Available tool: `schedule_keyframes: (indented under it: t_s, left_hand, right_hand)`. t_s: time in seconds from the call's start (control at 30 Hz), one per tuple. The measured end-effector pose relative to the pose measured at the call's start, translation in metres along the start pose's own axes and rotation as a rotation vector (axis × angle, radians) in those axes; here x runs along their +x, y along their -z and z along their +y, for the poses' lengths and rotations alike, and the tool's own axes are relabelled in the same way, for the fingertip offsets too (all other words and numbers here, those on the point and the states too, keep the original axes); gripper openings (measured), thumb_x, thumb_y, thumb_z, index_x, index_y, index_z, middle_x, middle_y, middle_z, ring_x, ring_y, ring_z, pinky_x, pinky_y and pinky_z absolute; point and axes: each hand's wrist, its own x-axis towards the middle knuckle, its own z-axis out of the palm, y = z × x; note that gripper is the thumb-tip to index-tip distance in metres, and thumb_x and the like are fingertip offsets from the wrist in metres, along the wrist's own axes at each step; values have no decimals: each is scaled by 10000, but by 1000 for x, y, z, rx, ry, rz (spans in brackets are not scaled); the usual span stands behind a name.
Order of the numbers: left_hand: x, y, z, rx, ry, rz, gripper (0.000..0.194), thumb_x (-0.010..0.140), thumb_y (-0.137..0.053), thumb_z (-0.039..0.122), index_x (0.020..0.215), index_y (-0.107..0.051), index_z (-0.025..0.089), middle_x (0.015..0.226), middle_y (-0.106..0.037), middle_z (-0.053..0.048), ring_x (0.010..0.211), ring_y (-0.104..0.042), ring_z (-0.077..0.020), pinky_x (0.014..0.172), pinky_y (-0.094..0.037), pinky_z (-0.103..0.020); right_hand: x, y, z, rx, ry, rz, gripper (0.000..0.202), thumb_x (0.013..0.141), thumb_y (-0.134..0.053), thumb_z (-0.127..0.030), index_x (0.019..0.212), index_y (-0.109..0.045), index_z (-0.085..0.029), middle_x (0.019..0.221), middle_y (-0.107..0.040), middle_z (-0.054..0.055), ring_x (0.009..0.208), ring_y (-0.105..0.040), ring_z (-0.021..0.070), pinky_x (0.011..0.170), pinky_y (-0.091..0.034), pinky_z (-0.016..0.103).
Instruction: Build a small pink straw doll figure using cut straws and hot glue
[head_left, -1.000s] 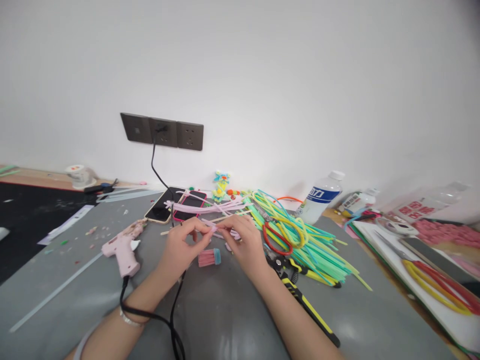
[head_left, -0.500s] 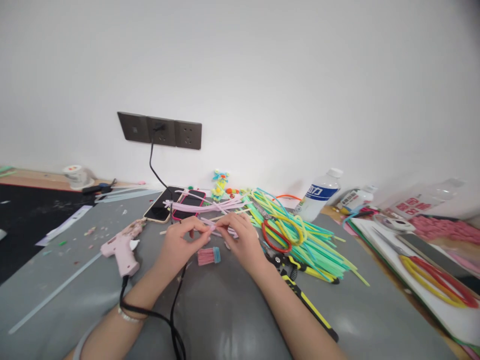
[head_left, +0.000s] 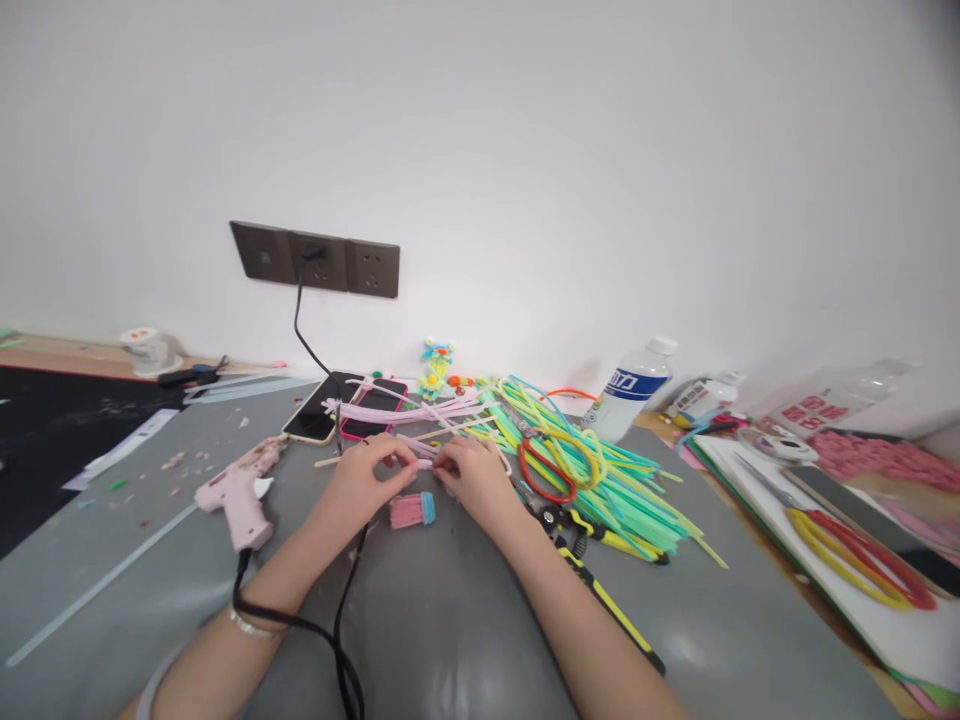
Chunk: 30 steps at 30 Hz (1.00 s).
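Between the fingertips of both hands is a short pink pipe cleaner piece (head_left: 424, 464). My left hand (head_left: 373, 472) pinches its left end with thumb and forefinger. On the other end, my right hand (head_left: 471, 474) has its fingers closed, and they hide part of the piece. Just below them on the grey mat lies a small bundle of pink pipe cleaner pieces with a blue band (head_left: 412, 511). Behind my hands, long pale pink pipe cleaners (head_left: 412, 410) are spread across two phones (head_left: 316, 408).
A pink glue gun (head_left: 238, 495) lies left, its black cord crossing my left forearm. To the right are green and yellow pipe cleaners (head_left: 630, 490), red-and-yellow scissors (head_left: 551, 470), yellow-black pliers (head_left: 600, 590) and a water bottle (head_left: 631, 390). A small colourful figure (head_left: 436, 368) stands by the wall.
My fingertips have moved slightly apart, showing more of the pink piece between them. The right fingers are more curled in. The whole view has shifted slightly.
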Motion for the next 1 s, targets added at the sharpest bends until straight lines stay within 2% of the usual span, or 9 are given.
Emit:
schedule_keyframes:
  t_s: [0.13, 0.27, 0.33, 0.43, 0.53, 0.7, 0.77, 0.87, 1.0]
  left_hand:
    - [0, 0, 2, -11, -15, 30, 81, 799, -589, 143, 774, -640, 200, 769, -700, 5, 722, -623, -152, 677, -480, -248]
    - [0, 1, 7, -35, 1, 59, 64, 808, -575, 173, 791, -633, 197, 764, -701, 2, 658, -612, -135, 598, -474, -229]
    - [0, 2, 9, -71, 13, 60, 61, 823, -580, 208, 797, -634, 194, 768, -704, -7, 658, -625, -136, 585, -486, -224]
    - [0, 2, 10, -102, 29, 69, 77, 837, -586, 232, 811, -645, 190, 779, -712, -15, 668, -644, -139, 581, -506, -222]
    - [0, 1, 10, -109, 38, 85, 65, 832, -599, 224, 814, -652, 191, 776, -720, -14, 657, -652, -140, 560, -512, -217]
    - [-1, 0, 10, -175, 50, 108, 56, 811, -604, 209, 823, -654, 187, 787, -727, -19, 684, -681, -154, 593, -559, -233]
    - [-2, -1, 10, -192, 54, 107, 62, 815, -603, 212, 831, -657, 185, 788, -725, -17, 702, -687, -157, 615, -571, -237]
    - [-3, -1, 10, -206, 58, 100, 66, 825, -610, 225, 829, -662, 184, 765, -717, -8, 687, -684, -152, 623, -578, -235]
    - [-3, -1, 11, -243, 69, 124, 63, 820, -618, 215, 832, -673, 186, 773, -725, -6, 675, -689, -147, 616, -590, -228]
  right_hand:
    - [1, 2, 2, 62, -25, 40, 182, 741, -631, -18, 661, -620, -182, 726, -654, 20, 732, -592, 178, 753, -394, 320]
    - [6, 12, 7, 200, -84, 101, 90, 795, -575, -115, 751, -608, -186, 672, -649, 3, 586, -559, 141, 587, -413, 262]
    - [8, 18, 6, 470, -162, 123, 34, 819, -576, -211, 797, -589, -189, 659, -654, -1, 529, -549, 129, 524, -416, 247]
    - [10, 24, 1, 1011, -303, 112, 211, 771, -682, -345, 884, -603, -185, 731, -690, 11, 561, -606, 130, 536, -463, 247]
    - [11, 26, -8, 1272, -401, 118, 326, 683, -786, -395, 887, -642, -185, 792, -717, 31, 641, -662, 151, 577, -494, 255]
    - [9, 20, -19, 1326, -435, 118, 316, 640, -833, -359, 834, -645, -196, 706, -732, 17, 574, -632, 145, 523, -433, 238]
    - [8, 16, -22, 1312, -395, 117, 265, 659, -824, -335, 789, -637, -198, 688, -729, 10, 578, -620, 143, 578, -455, 255]
    - [8, 12, -24, 1309, -316, 142, 198, 676, -803, -309, 698, -645, -192, 785, -737, 24, 703, -645, 161, 725, -495, 296]
    - [8, 5, -24, 1303, -288, 165, 178, 656, -801, -296, 651, -659, -188, 825, -699, 18, 766, -625, 157, 759, -488, 283]
